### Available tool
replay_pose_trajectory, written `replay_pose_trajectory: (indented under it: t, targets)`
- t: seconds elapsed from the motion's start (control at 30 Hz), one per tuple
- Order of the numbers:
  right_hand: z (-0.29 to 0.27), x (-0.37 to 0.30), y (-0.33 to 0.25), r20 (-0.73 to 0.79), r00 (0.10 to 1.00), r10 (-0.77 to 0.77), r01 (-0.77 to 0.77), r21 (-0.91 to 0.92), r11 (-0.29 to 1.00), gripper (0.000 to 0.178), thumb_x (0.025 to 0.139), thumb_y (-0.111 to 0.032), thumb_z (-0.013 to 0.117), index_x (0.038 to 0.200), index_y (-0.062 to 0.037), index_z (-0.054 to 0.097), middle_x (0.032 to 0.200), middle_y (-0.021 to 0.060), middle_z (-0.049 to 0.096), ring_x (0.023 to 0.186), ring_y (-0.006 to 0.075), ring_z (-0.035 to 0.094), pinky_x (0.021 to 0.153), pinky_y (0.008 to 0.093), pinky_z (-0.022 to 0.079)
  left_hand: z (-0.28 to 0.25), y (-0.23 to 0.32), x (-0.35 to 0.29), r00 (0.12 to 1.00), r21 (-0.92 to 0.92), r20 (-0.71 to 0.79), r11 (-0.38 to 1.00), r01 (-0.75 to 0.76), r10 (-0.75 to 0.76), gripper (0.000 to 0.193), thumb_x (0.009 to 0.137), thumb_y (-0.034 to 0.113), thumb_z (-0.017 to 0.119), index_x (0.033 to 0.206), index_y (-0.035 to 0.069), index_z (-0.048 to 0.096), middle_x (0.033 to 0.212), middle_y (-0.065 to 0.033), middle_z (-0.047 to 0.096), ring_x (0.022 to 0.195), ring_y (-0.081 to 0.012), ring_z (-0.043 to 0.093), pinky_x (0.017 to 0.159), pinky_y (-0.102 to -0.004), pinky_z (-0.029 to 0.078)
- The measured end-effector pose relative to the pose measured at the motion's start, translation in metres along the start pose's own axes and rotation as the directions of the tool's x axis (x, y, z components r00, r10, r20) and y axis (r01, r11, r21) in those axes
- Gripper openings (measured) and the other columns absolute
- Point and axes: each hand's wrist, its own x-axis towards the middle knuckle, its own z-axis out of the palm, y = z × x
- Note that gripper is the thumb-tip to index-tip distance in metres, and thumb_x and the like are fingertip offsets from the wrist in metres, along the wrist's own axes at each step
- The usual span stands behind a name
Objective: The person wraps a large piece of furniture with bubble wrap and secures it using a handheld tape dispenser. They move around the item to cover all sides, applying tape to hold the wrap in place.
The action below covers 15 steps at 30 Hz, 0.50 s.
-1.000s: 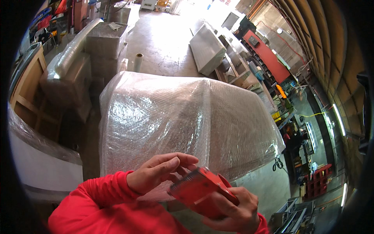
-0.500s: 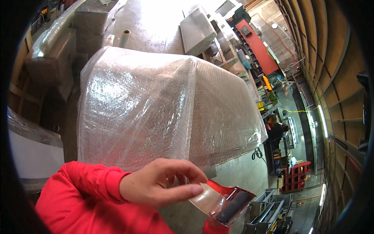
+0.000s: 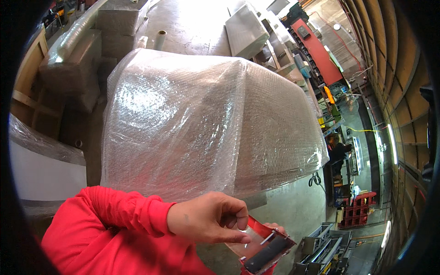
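My left hand [image 3: 208,219] reaches across from the left in a red sleeve, its fingers curled and thumb and forefinger close together at the tape roll [image 3: 236,246]. Whether a tape end lies between them is too small to tell. The roll sits in a red handheld tape dispenser [image 3: 268,252] with a dark roller at its front. Behind the dispenser, my right hand [image 3: 275,228] shows only a few fingers wrapped round it; the rest is hidden. Just beyond both hands stands a large boxy object under clear bubble wrap [image 3: 183,123], with a seam running down it.
Wrapped boxes [image 3: 75,64] stand at the far left, near an upright cardboard tube [image 3: 160,40]. A white wrapped panel [image 3: 46,176] is at the left. On the right are a red-topped bench [image 3: 316,50], red crates [image 3: 357,210], metal frames [image 3: 323,250] and a person [image 3: 339,153].
My left hand has shifted right, its forefinger now bent more over the tape roll. The dispenser has tilted and dropped slightly, and fingers of my right hand now show. The view has shifted a little.
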Motion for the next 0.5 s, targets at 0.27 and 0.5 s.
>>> replay_pose_trajectory:
  t: [0.27,0.5]
  targets:
    - [0.017,-0.012,-0.024,-0.124,0.812,0.57,-0.359,0.664,0.656,0.029,0.097,-0.036,0.062,0.098,-0.0076,0.062,0.09,0.0052,0.063,0.084,0.0205,0.066,0.077,0.0398,0.056,-0.008,-0.023,-0.014,0.996,-0.097,-0.026,0.991,-0.091,0.089,0.03,0.101,0.029,0.068,0.111,0.0,0.066,0.079,0.003,0.063,0.073,-0.0052,0.056,0.064,-0.025,0.047]
    - [0.009,-0.015,-0.008,-0.071,0.994,-0.082,0.063,-0.236,0.97,0.034,0.087,-0.039,0.074,0.081,-0.0105,0.056,0.072,0.0009,0.054,0.064,0.0172,0.059,0.057,0.032,0.044,-0.006,-0.006,-0.023,0.993,-0.018,-0.007,0.992,0.122,-0.122,0.022,0.098,0.014,0.071,0.115,0.0,0.071,0.094,-0.0032,0.071,0.086,-0.0075,0.063,0.076,-0.0263,0.053]
